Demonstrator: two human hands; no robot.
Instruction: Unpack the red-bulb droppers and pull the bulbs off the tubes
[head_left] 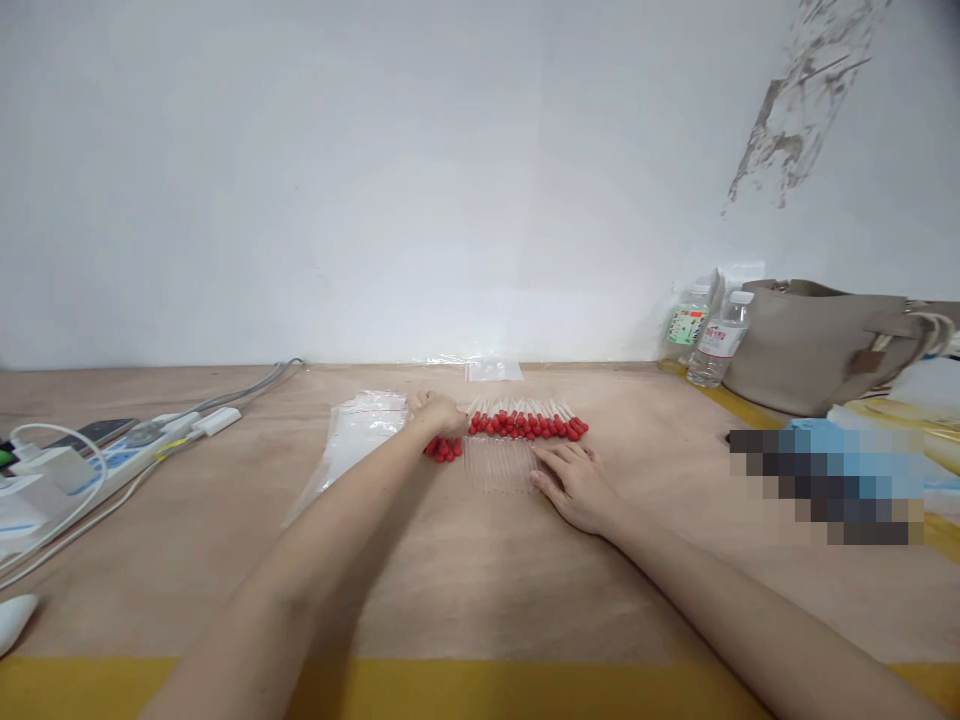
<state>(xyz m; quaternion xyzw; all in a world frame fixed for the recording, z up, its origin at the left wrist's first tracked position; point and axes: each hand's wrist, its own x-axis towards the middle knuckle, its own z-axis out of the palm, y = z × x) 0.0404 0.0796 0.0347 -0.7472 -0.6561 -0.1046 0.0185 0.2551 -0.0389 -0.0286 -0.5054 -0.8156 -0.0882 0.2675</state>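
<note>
On the tabletop (480, 590), between its left and right edges, the right hand (576, 488) rests with thumb and forefinger slightly parted, their tips at the right side of a row of thin clear tubes (496, 466). What is inside these tubes is too small to tell. Farther, a small bunch of red-tipped sticks (443, 450) lies just below the left hand (436, 412). Its fingers are bent; whether they hold a stick, I cannot tell. Clear plastic bags (356, 440) lie flat at its left. A longer row of sticks (527, 424) lies behind the tubes. Toward the far right corner, two bottles (718, 345) stand beside a handbag (817, 345), its contents hidden.
</note>
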